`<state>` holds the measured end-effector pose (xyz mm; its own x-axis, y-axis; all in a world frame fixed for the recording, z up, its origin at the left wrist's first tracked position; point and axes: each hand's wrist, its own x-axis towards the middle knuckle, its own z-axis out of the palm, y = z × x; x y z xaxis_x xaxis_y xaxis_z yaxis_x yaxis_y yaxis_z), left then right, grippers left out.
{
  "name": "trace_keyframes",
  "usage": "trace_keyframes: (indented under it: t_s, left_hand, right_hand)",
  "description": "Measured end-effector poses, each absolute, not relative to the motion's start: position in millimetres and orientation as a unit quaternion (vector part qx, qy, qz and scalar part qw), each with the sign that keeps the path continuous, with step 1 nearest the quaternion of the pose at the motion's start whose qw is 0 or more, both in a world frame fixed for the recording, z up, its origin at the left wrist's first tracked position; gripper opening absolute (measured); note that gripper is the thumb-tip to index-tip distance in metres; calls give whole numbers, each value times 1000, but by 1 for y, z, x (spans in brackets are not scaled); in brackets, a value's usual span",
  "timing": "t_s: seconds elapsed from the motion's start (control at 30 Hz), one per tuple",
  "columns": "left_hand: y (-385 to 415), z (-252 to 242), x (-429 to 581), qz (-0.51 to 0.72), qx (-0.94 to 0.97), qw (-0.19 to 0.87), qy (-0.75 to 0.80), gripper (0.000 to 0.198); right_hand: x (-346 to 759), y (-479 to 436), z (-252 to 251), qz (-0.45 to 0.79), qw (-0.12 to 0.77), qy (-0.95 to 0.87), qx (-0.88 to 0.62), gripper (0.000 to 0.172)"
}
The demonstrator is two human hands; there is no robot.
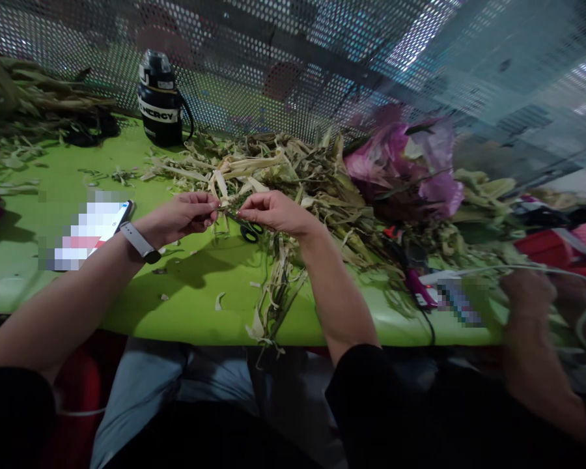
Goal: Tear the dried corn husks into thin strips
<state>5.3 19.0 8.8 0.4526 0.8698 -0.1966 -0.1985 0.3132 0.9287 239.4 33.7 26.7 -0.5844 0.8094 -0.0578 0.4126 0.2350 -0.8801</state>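
My left hand [193, 212] is closed in a pinch on a small pale strip of corn husk [225, 205]. My right hand [272, 212] pinches at the other side of the strip, its thumb and forefinger pressed together close to the left fingertips. Exactly where the strip ends is too small to make out. Scissors with black handles [250, 232] lie just below my right hand, their blades partly hidden. Right behind both hands spreads a heap of dry corn husks [283, 166], with loose strands [276, 286] trailing towards the table's front edge.
A lit phone [95, 228] lies by my left forearm on the green table [185, 306]. A black bottle [160, 104] stands before the perforated metal screen [254, 71]. To the right are a pink plastic bag [405, 169], a magenta-handled tool [417, 286] with a cord, and another person's hand [527, 293].
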Motion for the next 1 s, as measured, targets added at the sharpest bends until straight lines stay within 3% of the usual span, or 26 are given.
trace_keyframes:
  t_s: [0.27, 0.47, 0.77, 1.0]
  left_hand:
    - [19, 11, 7, 361, 446, 720, 392, 11]
    - [20, 9, 8, 360, 433, 731, 385, 12]
    - [19, 10, 6, 380, 441, 721, 377, 11]
    - [21, 8, 9, 410, 497, 645, 411, 14]
  right_hand:
    - [241, 35, 28, 374, 239, -791, -421, 31]
    - [235, 29, 30, 351, 238, -792, -439, 44]
    - [234, 37, 16, 502, 214, -745, -384, 53]
    - [251, 44, 20, 447, 174, -771, -419, 47]
